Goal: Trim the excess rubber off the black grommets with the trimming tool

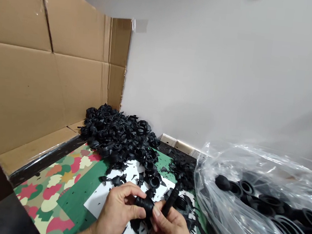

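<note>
A small black ribbed rubber piece [144, 205] is pinched between the thumb and fingers of my left hand [118, 212]. My right hand [170, 225] touches the right end of that piece with its thumb and fingertips. It also grips a dark, stick-like tool [171, 199] that points up and away from me; its lower end is hidden in the palm. Under both hands lies a white sheet [95, 200] strewn with black rubber scraps. A large heap of black ribbed scraps [120, 135] rises behind the hands, against the wall.
Cardboard panels [72, 81] stand at the left. A clear plastic bag [211, 202] holding several black rubber parts [271, 201] with round openings lies at the right. A patterned sheet [51, 195] covers the front left. More scraps [182, 170] lie near the wall's foot.
</note>
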A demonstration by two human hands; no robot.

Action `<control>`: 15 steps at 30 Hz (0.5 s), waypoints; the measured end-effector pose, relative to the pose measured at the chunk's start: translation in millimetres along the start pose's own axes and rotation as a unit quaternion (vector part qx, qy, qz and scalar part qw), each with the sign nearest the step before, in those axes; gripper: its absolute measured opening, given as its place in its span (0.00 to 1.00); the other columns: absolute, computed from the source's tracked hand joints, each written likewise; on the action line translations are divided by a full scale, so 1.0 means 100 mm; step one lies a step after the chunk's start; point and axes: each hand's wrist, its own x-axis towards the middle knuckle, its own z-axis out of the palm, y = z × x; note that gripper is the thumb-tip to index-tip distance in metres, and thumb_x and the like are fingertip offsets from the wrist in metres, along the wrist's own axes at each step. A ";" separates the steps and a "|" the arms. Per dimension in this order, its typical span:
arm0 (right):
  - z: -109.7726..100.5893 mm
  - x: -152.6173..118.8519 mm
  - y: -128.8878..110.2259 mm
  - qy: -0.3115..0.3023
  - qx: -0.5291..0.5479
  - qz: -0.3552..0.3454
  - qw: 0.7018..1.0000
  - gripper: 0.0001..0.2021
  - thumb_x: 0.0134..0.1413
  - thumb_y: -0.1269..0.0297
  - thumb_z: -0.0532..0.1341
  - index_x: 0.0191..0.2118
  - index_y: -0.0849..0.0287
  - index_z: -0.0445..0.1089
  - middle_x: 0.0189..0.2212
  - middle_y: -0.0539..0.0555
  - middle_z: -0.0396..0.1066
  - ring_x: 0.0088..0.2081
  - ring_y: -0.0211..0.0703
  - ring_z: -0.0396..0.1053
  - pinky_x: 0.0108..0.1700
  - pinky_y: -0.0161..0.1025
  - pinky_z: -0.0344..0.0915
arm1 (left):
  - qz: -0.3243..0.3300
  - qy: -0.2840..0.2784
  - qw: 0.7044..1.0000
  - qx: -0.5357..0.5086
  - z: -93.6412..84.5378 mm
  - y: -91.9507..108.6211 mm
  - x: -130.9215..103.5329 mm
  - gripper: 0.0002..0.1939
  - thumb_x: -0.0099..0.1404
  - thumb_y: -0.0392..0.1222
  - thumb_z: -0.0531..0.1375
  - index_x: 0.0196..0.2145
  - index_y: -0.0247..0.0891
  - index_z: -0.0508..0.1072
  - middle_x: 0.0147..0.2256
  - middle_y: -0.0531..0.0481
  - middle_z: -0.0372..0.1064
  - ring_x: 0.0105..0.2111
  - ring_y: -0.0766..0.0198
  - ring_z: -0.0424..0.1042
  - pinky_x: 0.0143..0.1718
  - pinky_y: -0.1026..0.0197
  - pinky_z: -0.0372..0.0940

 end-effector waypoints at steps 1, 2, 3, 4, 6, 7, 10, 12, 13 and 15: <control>-0.01 0.01 0.01 -0.003 0.003 -0.001 1.000 0.24 0.28 0.49 0.73 0.19 0.60 0.61 0.13 0.41 0.54 0.14 0.26 0.45 0.15 0.27 0.43 | 0.009 0.000 1.000 0.005 0.00 0.00 -0.01 0.12 0.39 0.39 0.74 0.25 0.37 0.81 0.27 0.49 0.73 0.28 0.61 0.70 0.29 0.64 0.64; -0.01 0.01 0.01 -0.006 0.003 -0.003 1.000 0.25 0.28 0.48 0.73 0.19 0.59 0.61 0.13 0.41 0.54 0.14 0.26 0.45 0.15 0.27 0.43 | 0.018 0.000 1.000 0.012 0.00 0.00 -0.01 0.12 0.39 0.39 0.73 0.25 0.38 0.81 0.28 0.49 0.73 0.28 0.61 0.70 0.29 0.64 0.64; -0.01 0.02 0.01 -0.008 0.001 -0.005 1.000 0.25 0.28 0.48 0.73 0.19 0.59 0.60 0.12 0.41 0.54 0.14 0.26 0.44 0.15 0.27 0.43 | 0.024 0.002 0.999 0.021 0.00 0.00 -0.02 0.11 0.39 0.38 0.73 0.25 0.38 0.81 0.28 0.49 0.73 0.29 0.60 0.70 0.29 0.64 0.64; -0.01 0.02 0.02 -0.010 -0.001 -0.009 1.000 0.25 0.29 0.48 0.73 0.19 0.59 0.60 0.12 0.41 0.54 0.14 0.26 0.44 0.14 0.27 0.42 | 0.028 0.006 0.999 0.032 0.00 0.00 -0.03 0.11 0.39 0.37 0.73 0.25 0.39 0.81 0.28 0.49 0.74 0.29 0.60 0.70 0.29 0.64 0.64; 0.00 0.03 0.01 -0.011 -0.003 -0.012 1.000 0.25 0.28 0.48 0.73 0.19 0.59 0.60 0.12 0.41 0.54 0.13 0.26 0.45 0.14 0.27 0.43 | 0.017 0.007 0.999 0.048 0.01 0.02 -0.04 0.14 0.36 0.35 0.74 0.25 0.39 0.81 0.28 0.50 0.73 0.28 0.62 0.69 0.28 0.64 0.63; 0.01 0.02 0.00 -0.011 -0.005 -0.014 1.000 0.25 0.28 0.47 0.73 0.19 0.59 0.60 0.12 0.41 0.54 0.13 0.26 0.45 0.14 0.27 0.43 | -0.007 0.004 0.999 0.045 0.01 0.03 -0.04 0.15 0.34 0.35 0.74 0.25 0.38 0.80 0.27 0.51 0.72 0.26 0.63 0.68 0.27 0.65 0.62; 0.05 0.00 -0.02 -0.015 -0.035 -0.037 0.999 0.25 0.32 0.44 0.71 0.21 0.60 0.63 0.11 0.41 0.55 0.11 0.26 0.47 0.13 0.27 0.44 | -0.144 -0.015 0.989 -0.016 0.05 0.07 -0.02 0.23 0.32 0.47 0.75 0.25 0.33 0.76 0.18 0.54 0.68 0.17 0.69 0.63 0.18 0.67 0.56; 0.09 -0.03 -0.03 -0.014 -0.076 -0.071 0.994 0.24 0.34 0.43 0.70 0.25 0.62 0.67 0.11 0.43 0.59 0.11 0.27 0.48 0.13 0.27 0.46 | -0.224 -0.021 0.972 -0.059 0.08 0.09 0.00 0.28 0.34 0.59 0.71 0.23 0.33 0.71 0.13 0.56 0.63 0.12 0.71 0.59 0.13 0.69 0.50; 0.10 -0.05 -0.03 -0.013 -0.094 -0.090 0.991 0.24 0.35 0.44 0.70 0.27 0.63 0.69 0.12 0.45 0.62 0.11 0.28 0.50 0.13 0.28 0.48 | -0.247 -0.022 0.966 -0.070 0.09 0.09 0.01 0.30 0.36 0.64 0.69 0.22 0.33 0.69 0.12 0.56 0.63 0.11 0.72 0.59 0.12 0.70 0.48; 0.12 -0.07 -0.02 -0.007 -0.119 -0.122 0.985 0.23 0.35 0.46 0.70 0.29 0.63 0.72 0.14 0.48 0.66 0.13 0.31 0.54 0.14 0.29 0.51 | -0.267 -0.026 0.960 -0.075 0.13 0.10 0.03 0.31 0.37 0.67 0.67 0.21 0.34 0.66 0.13 0.54 0.64 0.11 0.72 0.59 0.11 0.71 0.48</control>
